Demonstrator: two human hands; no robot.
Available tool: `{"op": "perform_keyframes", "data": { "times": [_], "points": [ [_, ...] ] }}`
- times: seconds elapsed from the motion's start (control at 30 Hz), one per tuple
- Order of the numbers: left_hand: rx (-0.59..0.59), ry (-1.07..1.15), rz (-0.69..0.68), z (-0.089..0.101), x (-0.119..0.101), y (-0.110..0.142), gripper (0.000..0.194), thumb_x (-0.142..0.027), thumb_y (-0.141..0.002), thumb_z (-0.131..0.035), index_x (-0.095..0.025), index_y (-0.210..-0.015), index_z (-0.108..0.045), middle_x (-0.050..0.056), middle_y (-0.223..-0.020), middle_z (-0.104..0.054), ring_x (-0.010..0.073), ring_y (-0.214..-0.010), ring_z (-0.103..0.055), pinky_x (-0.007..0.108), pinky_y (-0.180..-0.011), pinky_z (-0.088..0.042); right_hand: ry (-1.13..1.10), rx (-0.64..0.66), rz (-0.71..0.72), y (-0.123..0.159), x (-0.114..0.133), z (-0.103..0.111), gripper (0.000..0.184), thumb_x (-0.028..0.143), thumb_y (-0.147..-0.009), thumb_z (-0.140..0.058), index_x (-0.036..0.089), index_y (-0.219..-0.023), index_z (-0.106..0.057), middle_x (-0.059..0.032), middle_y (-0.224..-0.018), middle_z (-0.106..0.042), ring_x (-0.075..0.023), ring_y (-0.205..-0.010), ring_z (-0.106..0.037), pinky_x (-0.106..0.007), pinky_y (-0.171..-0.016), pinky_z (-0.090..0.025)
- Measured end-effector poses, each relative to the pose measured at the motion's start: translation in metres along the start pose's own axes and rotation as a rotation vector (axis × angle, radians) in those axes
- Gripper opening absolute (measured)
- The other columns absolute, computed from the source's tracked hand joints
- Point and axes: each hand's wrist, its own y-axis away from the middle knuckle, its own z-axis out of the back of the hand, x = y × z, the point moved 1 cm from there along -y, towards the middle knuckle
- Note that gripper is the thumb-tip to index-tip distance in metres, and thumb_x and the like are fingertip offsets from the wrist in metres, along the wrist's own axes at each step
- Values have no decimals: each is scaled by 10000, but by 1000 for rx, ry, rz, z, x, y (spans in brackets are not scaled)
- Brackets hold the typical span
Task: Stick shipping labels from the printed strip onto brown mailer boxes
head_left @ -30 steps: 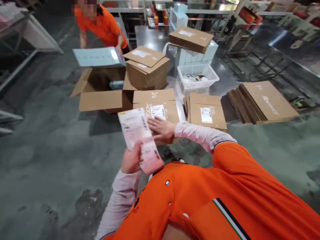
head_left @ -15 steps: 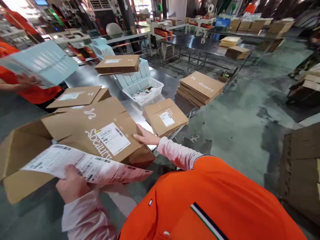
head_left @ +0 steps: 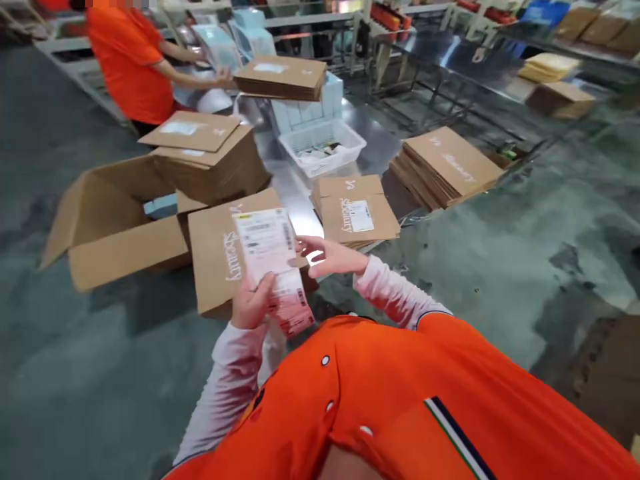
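Observation:
My left hand (head_left: 253, 303) is closed on a strip of printed shipping labels (head_left: 267, 243), the thumb lying on top. The strip is held over a brown cardboard carton (head_left: 213, 257) with white lettering and hides much of its top. My right hand (head_left: 333, 259) is beside the strip's right edge, thumb and fingers apart; whether a fingertip touches the paper is unclear. To the right lies a stack of flattened cartons (head_left: 333, 220), a label on the top one. An open cardboard box (head_left: 127, 257) stands on the left with something light blue inside.
A white plastic basket (head_left: 323, 150) with small items stands on the metal table (head_left: 373, 143). More flattened cartons (head_left: 445, 163) are stacked at right, others (head_left: 200, 133) at left. Light blue boxes (head_left: 310, 110) stand behind. A co-worker in orange (head_left: 130, 63) works at far left.
My left hand has brought the label strip up and right over the carton. My right hand has come off the carton to the strip's edge. The view has shifted left; the co-worker's light blue boxes have moved.

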Motion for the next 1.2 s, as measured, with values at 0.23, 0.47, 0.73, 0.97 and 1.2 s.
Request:
{"op": "perform_keyframes", "data": {
  "times": [0.23,0.47,0.73,0.97,1.2],
  "points": [
    [-141,195,50,9,1,4,502,-499,-565,-809,-127,-889,-715,78,-872,-719,201,-804,-653,312,-768,-528,-223,-9,-11,-6,3,-73,545,556,-662,-757,136,-1002,-687,-91,-982,-716,-217,-896,-670,-363,-819,-547],
    [-314,213,87,-2,13,22,379,-486,-636,-755,-127,-657,-636,-7,-614,-603,99,-579,-509,218,-573,-411,124,48,73,-36,26,-73,275,425,-736,-728,169,-833,-751,-66,-832,-747,-206,-779,-688,-330,-743,-543],
    [-358,291,177,6,36,19,395,-459,-585,-819,-130,-696,-631,-5,-625,-604,106,-591,-523,223,-580,-405,214,61,151,-80,27,-93,204,359,-735,-741,156,-753,-727,-74,-913,-712,-187,-834,-663,-318,-783,-523],
    [-293,479,387,4,80,53,596,-442,-421,-886,-108,-861,-664,107,-876,-723,205,-744,-652,329,-719,-514,659,-132,103,-198,-4,-91,277,322,-783,-705,91,-935,-719,-131,-1258,-551,-213,-1181,-516,-356,-1057,-365],
    [-322,482,451,27,74,115,582,-502,-470,-863,-112,-849,-657,57,-752,-702,161,-625,-621,279,-598,-511,1106,295,290,-166,-16,-123,704,460,-902,-507,59,-1460,-354,-221,-1565,-221,-375,-1456,-164,-651,-1142,-58]
  ]
}}
